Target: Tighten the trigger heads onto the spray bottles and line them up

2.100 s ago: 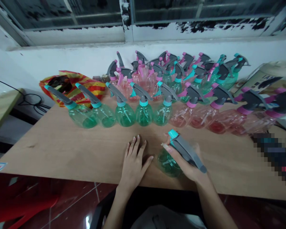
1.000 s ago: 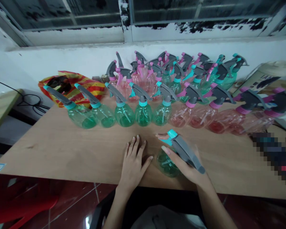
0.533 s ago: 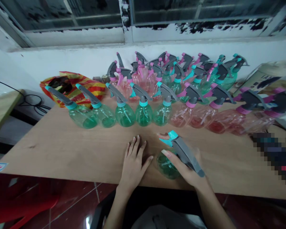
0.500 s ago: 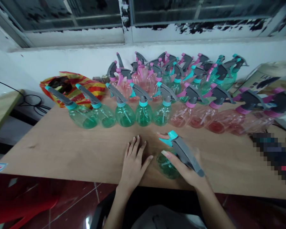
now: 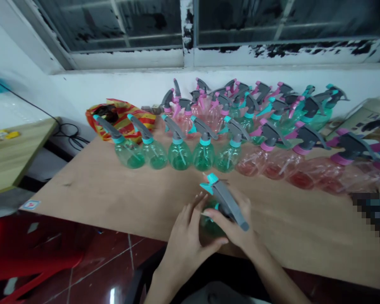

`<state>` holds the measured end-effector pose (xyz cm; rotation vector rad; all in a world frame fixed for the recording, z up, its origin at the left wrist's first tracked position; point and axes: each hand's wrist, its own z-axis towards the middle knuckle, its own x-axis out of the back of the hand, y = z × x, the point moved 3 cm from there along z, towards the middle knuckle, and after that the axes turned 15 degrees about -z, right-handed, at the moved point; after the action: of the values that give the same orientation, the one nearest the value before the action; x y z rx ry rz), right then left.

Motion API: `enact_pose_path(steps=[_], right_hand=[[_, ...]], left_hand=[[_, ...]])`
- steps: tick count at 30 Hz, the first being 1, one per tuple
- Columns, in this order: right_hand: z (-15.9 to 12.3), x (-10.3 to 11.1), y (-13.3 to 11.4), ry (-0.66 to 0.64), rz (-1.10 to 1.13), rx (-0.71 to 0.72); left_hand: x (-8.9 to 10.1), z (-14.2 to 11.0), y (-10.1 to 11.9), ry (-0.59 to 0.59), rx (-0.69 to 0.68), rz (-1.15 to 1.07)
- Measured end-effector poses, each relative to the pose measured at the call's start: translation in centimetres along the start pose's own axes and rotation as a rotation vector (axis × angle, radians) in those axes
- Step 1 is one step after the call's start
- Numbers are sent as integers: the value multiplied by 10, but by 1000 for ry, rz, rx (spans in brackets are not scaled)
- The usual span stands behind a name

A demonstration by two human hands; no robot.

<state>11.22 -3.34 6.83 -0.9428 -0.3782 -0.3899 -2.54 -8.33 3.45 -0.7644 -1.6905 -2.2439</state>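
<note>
The right hand [image 5: 240, 238] grips a green spray bottle [image 5: 211, 228] about the neck, below its grey sprayer head [image 5: 228, 200], near the front edge of the wooden table [image 5: 288, 223]; the left hand [image 5: 188, 232] curves along the bottle's left side, contact not discernible. Beyond them, five green bottles [image 5: 204, 158] stand in line with pink bottles [image 5: 281, 164] to their right, a crowded mixed group of bottles [image 5: 247, 122] behind, and a red-and-yellow striped bag [image 5: 136, 126] at the left.
</note>
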Motion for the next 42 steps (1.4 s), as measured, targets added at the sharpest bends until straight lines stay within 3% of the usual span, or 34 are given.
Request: enact_pose_path(steps=[4,9,14,17,21,25,29,34,42], right_hand=[[12,-38,-21,-41,42,111],[30,-74,-42,-242,24,262],[53,-95,-53,-449,-19,268],[68,-110,-57,-513,-27,251],[94,-142,-61,-472,-101,157],[119,-178,-68,-366,-185,71],[135,-207,-68,-261,-213,0],[141,-233,-60,-214,-216,-52],[151,-249,-58,-212,-304,-23]], left_hand=[[25,-4,-1,87,-7,114],[70,-22,-18,157,56,127],[129,-49,-57,351,176,152],[172,-57,-85,485,174,65],[223,-52,-125,585,170,-48],[258,-32,-156,612,128,-89],[277,-10,-175,597,90,-127],[287,16,-191,561,47,-172],[288,38,-201,526,7,-202]])
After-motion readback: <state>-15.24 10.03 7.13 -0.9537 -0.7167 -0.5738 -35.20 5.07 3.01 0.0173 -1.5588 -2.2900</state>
